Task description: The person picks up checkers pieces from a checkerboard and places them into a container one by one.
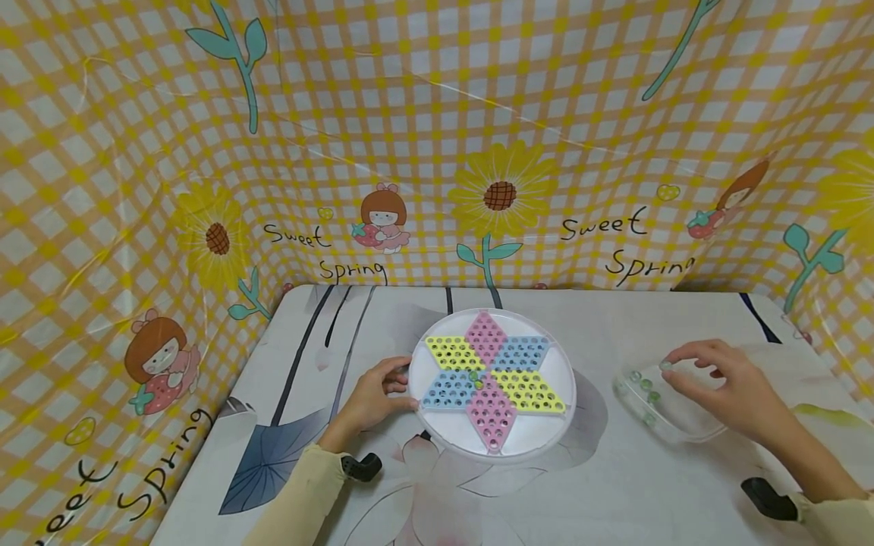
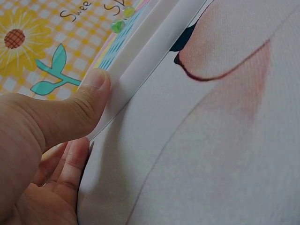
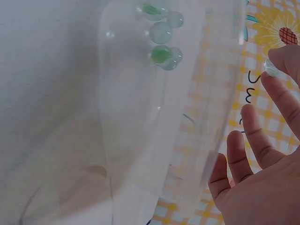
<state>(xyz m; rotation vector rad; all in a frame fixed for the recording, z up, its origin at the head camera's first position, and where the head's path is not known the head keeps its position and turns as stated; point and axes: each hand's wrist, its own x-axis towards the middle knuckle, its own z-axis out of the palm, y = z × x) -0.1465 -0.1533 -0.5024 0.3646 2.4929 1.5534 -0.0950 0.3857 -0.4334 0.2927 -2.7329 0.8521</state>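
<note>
A round white Chinese checkers board with a pink, yellow and blue star lies on the table. Two marbles sit near its centre, a green one and a yellowish one. At the board's left edge my left hand grips the rim, its thumb on the side wall and its other fingers lower down. My right hand pinches a clear marble between thumb and forefinger, above a transparent plastic box. Inside that box lie several clear and green marbles, gathered toward one side.
The table wears a white cloth with printed flowers and dark stems. Behind and on both sides rises a yellow checked cloth with sunflowers and lettering. A stretch of table separates the board from the box.
</note>
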